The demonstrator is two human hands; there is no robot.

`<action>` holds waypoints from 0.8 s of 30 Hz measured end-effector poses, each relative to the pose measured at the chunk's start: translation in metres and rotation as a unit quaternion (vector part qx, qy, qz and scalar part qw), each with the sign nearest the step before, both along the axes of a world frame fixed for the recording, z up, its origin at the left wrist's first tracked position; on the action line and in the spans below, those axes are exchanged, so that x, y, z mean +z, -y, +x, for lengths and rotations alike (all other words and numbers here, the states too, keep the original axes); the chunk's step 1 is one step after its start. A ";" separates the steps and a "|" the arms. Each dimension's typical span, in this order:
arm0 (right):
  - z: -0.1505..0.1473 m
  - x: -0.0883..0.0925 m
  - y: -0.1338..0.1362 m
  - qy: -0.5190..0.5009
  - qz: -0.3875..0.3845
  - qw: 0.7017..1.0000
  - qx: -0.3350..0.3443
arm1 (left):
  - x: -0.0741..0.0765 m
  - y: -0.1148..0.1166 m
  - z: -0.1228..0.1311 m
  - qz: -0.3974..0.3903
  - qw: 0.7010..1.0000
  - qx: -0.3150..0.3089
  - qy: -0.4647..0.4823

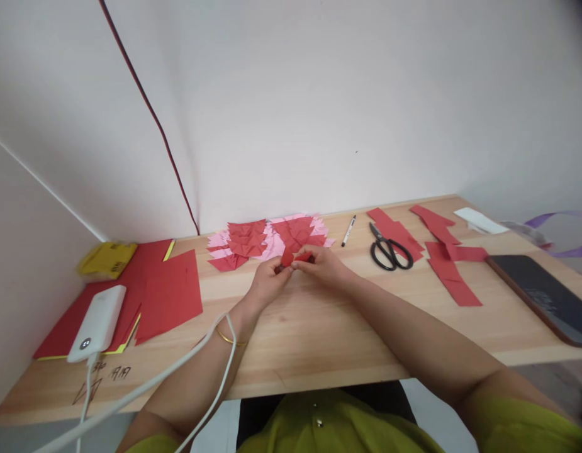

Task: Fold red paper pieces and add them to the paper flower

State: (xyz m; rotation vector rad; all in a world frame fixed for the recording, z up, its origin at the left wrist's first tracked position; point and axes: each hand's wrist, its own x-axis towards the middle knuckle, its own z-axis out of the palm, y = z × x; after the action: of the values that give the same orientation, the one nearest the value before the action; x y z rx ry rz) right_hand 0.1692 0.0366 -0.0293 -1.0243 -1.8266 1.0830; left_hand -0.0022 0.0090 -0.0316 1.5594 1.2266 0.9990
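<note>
A small folded piece of red paper (287, 257) is pinched between both hands above the middle of the table. My left hand (268, 282) grips its left side with thumb and fingers closed. On the right side, my right hand (323, 265) pinches the paper near a raised flap. Just behind the hands lies a pile of folded red and pink paper pieces (247, 239), with pointed edges, spread against the wall. The exact fold in the held piece is partly hidden by my fingers.
Black-handled scissors (389, 250) lie on red paper strips (453, 277) at right, near a marker (348, 231) and a phone (545, 296). At left, a white power bank (98, 322) and yellow packet (107, 260) rest on red sheets (170, 296). A white cable (149, 380) crosses my left forearm.
</note>
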 end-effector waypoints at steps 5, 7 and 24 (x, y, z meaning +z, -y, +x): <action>-0.001 0.006 0.002 0.023 0.009 0.999 0.025 | 0.003 -0.001 -0.001 -0.014 0.999 -0.031 0.035; 0.000 0.009 0.003 0.031 0.013 0.999 0.026 | 0.005 0.000 -0.001 -0.024 0.998 -0.040 0.051; -0.002 0.009 0.004 -0.021 -0.035 0.999 0.021 | 0.015 0.005 0.001 -0.021 0.997 -0.070 0.029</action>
State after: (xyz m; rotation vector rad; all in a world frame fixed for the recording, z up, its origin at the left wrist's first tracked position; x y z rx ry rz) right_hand 0.1676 0.0329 -0.0207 -1.0000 -1.7943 1.1923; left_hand -0.0008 0.0038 -0.0167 1.5510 1.0747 0.9167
